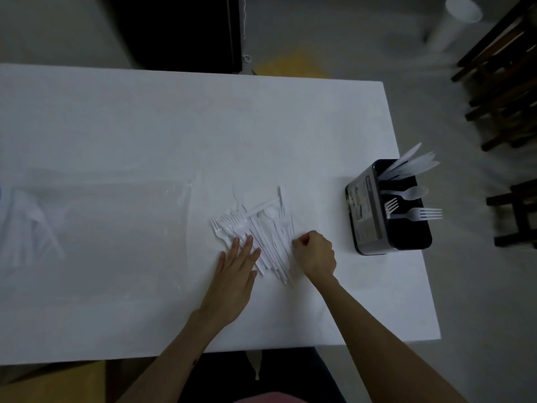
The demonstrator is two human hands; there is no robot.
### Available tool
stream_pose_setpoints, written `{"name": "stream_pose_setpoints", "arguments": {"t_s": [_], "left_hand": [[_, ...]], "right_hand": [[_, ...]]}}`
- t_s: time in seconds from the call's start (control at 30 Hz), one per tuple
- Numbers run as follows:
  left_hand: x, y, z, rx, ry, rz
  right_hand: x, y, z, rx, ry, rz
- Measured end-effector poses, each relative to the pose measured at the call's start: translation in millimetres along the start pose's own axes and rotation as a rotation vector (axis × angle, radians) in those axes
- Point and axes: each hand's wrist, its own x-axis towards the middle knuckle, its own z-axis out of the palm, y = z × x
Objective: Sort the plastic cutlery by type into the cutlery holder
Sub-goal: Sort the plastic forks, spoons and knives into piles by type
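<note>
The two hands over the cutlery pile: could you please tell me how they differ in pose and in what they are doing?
The left hand lies flat with straight, spread fingers pressing on the cutlery pile; the right hand is curled into a loose fist. The left hand covers the pile's left handle ends, the right hand sits at its right edge, nearer the cutlery holder. Whether the right hand pinches a piece is unclear. Both are bare and on the table.
</note>
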Motion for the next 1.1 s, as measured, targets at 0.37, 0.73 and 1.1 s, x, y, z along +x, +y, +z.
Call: {"name": "stream_pose_setpoints", "arguments": {"t_s": [0.37, 0.73, 1.1], "left_hand": [[68.6, 63.4, -49.5, -1.068, 0.212, -0.533], [66.9, 53.3, -50.9, -1.459, 0.276, -0.781], [60.0, 50.0, -39.5, -1.551, 0.155, -0.756]], "right_hand": [[-17.3, 19.0, -21.1, 0.392, -0.061, -0.381], [-2.3, 10.6, -1.1, -0.006, 0.086, -0.185], [-3.2, 17.7, -1.2, -0.187, 0.149, -0.142]]}}
